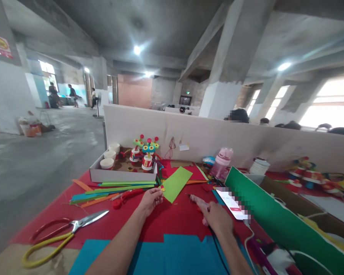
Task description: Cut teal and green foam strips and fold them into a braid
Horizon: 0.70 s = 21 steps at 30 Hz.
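Observation:
My left hand (152, 200) is closed in a pinch on a small yellow-and-red piece (162, 188), beside the left edge of a light green paper sheet (178, 183). My right hand (216, 215) is wrapped round a glue gun (195, 198), mostly hidden by my fingers. Its thin tip points left toward the green sheet, and a black cord runs down from under the hand. Blue paper (163, 254) lies on the red table covering (117, 225) below my forearms. Large scissors (74, 227) with red and yellow handles rest open at the left.
A shallow box (123, 176) holds white cups (107, 164) and robot-like cup figures (148, 160). Paper strips (111, 190) and red-handled tool (127, 196) lie before it. At right are a phone (232, 204), pink bottle (222, 162) and green box wall (275, 217). A partition (189, 131) stands behind.

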Each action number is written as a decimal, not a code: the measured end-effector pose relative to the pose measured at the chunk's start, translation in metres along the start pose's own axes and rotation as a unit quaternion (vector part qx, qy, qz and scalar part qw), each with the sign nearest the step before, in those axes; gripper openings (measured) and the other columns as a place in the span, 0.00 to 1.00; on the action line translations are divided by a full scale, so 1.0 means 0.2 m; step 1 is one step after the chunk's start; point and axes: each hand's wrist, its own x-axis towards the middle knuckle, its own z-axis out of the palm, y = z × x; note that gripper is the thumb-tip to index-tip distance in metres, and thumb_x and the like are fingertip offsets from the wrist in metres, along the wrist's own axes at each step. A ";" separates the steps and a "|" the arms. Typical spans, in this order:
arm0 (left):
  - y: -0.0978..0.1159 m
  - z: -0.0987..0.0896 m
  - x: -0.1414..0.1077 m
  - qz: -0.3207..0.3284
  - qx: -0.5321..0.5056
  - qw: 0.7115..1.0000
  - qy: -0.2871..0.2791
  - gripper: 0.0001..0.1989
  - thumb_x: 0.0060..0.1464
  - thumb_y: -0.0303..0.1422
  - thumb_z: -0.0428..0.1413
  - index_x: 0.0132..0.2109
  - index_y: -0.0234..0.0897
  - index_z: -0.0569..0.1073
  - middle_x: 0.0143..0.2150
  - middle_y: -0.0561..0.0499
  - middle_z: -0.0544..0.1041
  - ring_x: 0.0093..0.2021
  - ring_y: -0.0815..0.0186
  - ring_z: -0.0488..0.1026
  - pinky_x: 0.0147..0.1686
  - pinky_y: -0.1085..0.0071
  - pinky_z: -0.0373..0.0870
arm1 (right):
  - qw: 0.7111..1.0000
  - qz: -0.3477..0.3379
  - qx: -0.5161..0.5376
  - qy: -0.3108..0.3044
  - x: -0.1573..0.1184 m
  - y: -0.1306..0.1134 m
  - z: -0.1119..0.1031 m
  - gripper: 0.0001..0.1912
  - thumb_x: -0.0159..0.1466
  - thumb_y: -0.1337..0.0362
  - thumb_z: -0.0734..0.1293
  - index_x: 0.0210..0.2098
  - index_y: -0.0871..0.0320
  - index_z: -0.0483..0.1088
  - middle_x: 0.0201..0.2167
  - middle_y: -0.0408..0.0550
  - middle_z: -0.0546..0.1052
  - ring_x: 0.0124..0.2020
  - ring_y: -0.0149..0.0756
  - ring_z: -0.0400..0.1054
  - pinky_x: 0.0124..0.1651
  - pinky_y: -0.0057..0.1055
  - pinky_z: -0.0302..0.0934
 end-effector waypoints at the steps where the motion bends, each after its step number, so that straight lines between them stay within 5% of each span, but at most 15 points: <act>1: 0.00 0.00 0.00 0.001 0.000 1.000 0.002 0.15 0.36 0.31 0.68 0.31 0.30 0.73 0.22 0.52 0.74 0.20 0.75 0.68 0.24 0.78 0.68 | 0.999 -0.002 0.030 0.014 -0.01 -0.04 0.00 0.23 0.57 0.44 0.61 0.29 0.58 0.69 0.31 0.58 0.76 0.33 0.46 0.72 0.31 0.33 0.59; 4: -0.01 0.02 -0.01 0.009 0.001 1.000 0.011 0.16 0.35 0.31 0.69 0.31 0.30 0.74 0.22 0.52 0.74 0.20 0.75 0.68 0.23 0.79 0.66 | 0.962 -0.067 0.264 0.004 -0.03 -0.24 0.07 0.20 0.59 0.46 0.59 0.29 0.56 0.68 0.29 0.52 0.76 0.32 0.42 0.71 0.34 0.33 0.62; 7: -0.01 0.02 -0.01 0.023 -0.008 0.999 0.021 0.16 0.33 0.31 0.69 0.31 0.30 0.75 0.22 0.52 0.74 0.19 0.76 0.68 0.22 0.80 0.65 | 0.853 -0.027 0.515 -0.086 -0.06 -0.47 0.23 0.18 0.55 0.48 0.64 0.31 0.57 0.69 0.21 0.46 0.73 0.25 0.38 0.69 0.30 0.33 0.64; 11: -0.01 0.04 -0.02 0.029 -0.006 0.999 0.018 0.16 0.33 0.32 0.70 0.31 0.29 0.76 0.23 0.50 0.75 0.20 0.74 0.70 0.23 0.77 0.66 | 0.718 -0.006 0.674 -0.173 -0.11 -0.62 0.43 0.24 0.51 0.52 0.70 0.43 0.59 0.71 0.30 0.48 0.77 0.30 0.37 0.72 0.35 0.33 0.67; 15: -0.02 0.07 -0.02 0.036 0.003 0.999 0.023 0.15 0.33 0.32 0.69 0.30 0.29 0.76 0.25 0.49 0.76 0.22 0.73 0.71 0.25 0.76 0.67 | 0.692 0.000 0.705 -0.156 -0.13 -0.61 0.50 0.25 0.50 0.55 0.73 0.45 0.59 0.72 0.39 0.51 0.78 0.39 0.40 0.72 0.41 0.34 0.67; 21: -0.05 0.08 -0.03 0.030 0.024 0.999 0.013 0.15 0.35 0.34 0.69 0.31 0.30 0.76 0.22 0.51 0.74 0.21 0.73 0.69 0.23 0.76 0.65 | 0.650 0.022 0.739 -0.178 -0.10 -0.58 0.53 0.23 0.51 0.55 0.73 0.43 0.59 0.74 0.36 0.49 0.79 0.34 0.37 0.73 0.38 0.32 0.67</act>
